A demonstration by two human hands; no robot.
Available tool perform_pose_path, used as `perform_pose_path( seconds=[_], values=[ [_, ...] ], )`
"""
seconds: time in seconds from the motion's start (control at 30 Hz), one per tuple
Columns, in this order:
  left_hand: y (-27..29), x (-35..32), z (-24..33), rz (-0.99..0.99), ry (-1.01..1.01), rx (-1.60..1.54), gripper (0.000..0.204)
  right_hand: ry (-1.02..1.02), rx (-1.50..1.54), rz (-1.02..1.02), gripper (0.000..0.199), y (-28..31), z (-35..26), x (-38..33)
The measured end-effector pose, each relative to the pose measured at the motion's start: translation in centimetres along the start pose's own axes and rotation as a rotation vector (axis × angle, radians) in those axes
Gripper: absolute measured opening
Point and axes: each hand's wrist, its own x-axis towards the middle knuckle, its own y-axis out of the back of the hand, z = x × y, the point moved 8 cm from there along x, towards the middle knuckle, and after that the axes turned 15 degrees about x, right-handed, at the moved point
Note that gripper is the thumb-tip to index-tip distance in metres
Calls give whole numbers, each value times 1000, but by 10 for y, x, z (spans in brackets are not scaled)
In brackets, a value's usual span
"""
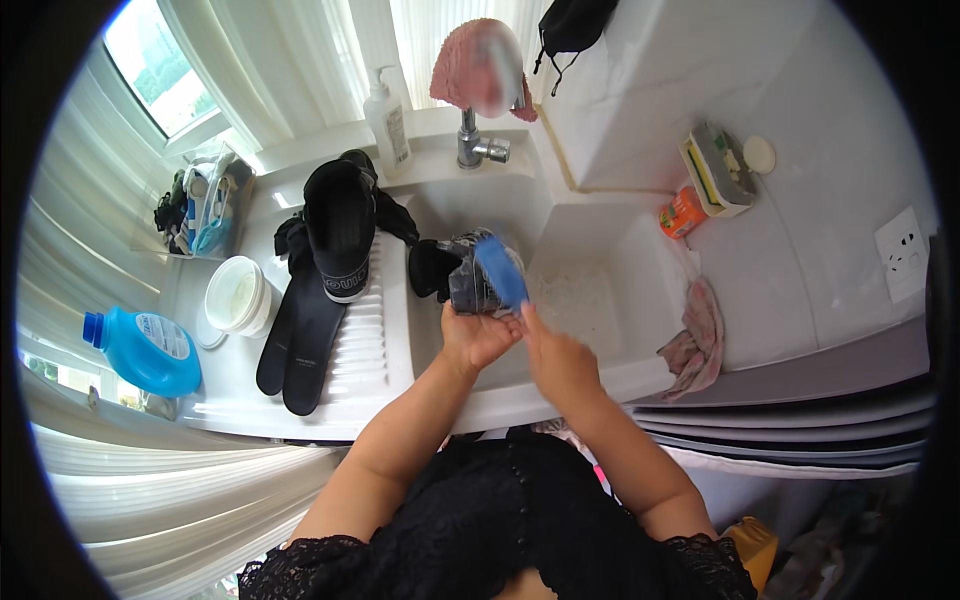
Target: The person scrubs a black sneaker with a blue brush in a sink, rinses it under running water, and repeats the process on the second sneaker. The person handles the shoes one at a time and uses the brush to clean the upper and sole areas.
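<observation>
Over the white sink basin (pixel 625 300), my left hand (pixel 478 338) holds a dark shoe (pixel 465 285) from below, palm turned up. Suds streak the shoe's grey side, and its black end points left. My right hand (pixel 560 360) grips a blue scrubbing brush (pixel 500 272) that lies against the shoe. Motion blurs the brush a little, and its bristles are hidden. A second black shoe (pixel 340 215) rests on the ribbed washboard (pixel 365 345) to the left. Two black insoles (pixel 312 350) lie side by side below it.
Left of the insoles are a white tub (pixel 238 295) and a blue detergent bottle (pixel 150 350). Behind stand a pump bottle (pixel 388 128) and a tap (pixel 470 145) with a pink cloth (pixel 465 65) over it. On the right ledge are an orange container (pixel 682 212) and a crumpled cloth (pixel 695 345).
</observation>
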Motion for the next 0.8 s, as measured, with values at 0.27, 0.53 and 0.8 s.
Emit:
perform_pose_path(
  seconds=[0.27, 0.53, 0.8],
  values=[
    [6, -5, -13, 190, 106, -86, 65, -130, -26, -6, 42, 16, 24, 14],
    [46, -7, -7, 401, 17, -56, 63, -212, 110, -175, 46, -4, 51, -31],
    [51, -2, -11, 506, 99, -53, 59, -192, 195, -88, 41, -28, 80, 52]
  ],
)
